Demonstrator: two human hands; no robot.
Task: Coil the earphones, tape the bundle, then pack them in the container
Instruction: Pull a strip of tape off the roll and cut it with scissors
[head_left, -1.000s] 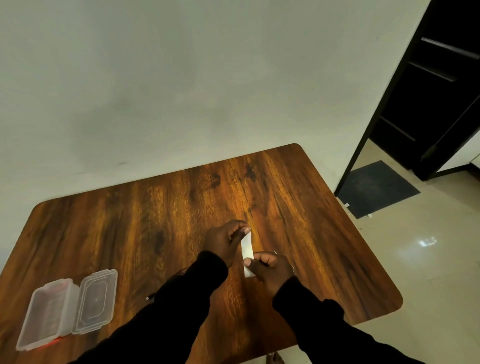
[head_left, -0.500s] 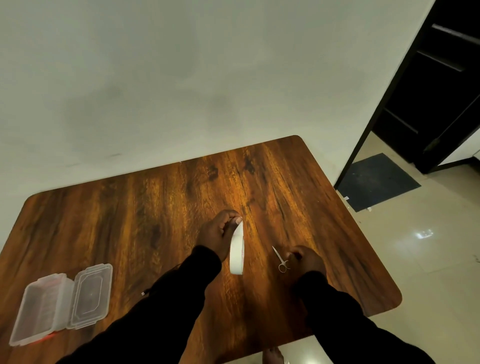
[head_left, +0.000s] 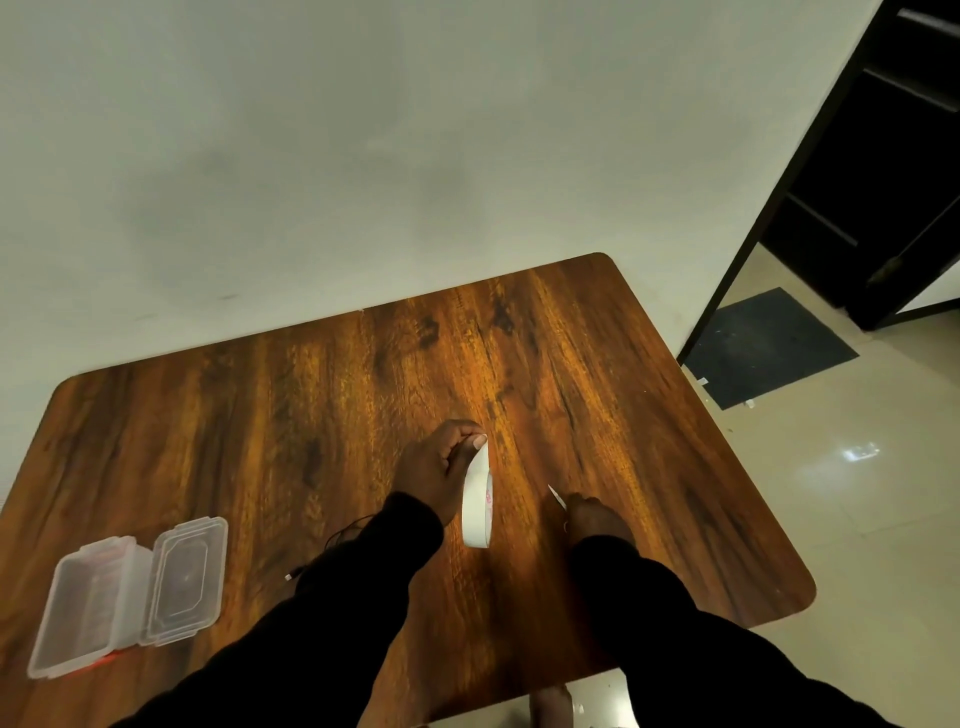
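My left hand (head_left: 435, 472) pinches the pulled-out end of a white tape roll (head_left: 477, 506), which hangs on edge just above the wooden table (head_left: 249, 431). My right hand (head_left: 597, 522) is closed around small scissors (head_left: 557, 498), whose pale tip pokes up and left from the fist, a short way right of the roll. The black earphone cable (head_left: 343, 532) lies on the table under my left sleeve, its plug end (head_left: 292, 574) showing; most of it is hidden. A clear plastic container (head_left: 83, 610) with its hinged lid (head_left: 184, 577) open lies at the near left.
A pale wall runs along the table's far edge. To the right are a tiled floor, a dark mat (head_left: 763, 345) and a dark door frame (head_left: 779, 171). The table's right corner (head_left: 800, 597) is near my right arm. A bare foot (head_left: 550, 704) shows below the front edge.
My right hand left the tape, moved right and took up the scissors. My left hand kept the tape end, and the roll now hangs from it.
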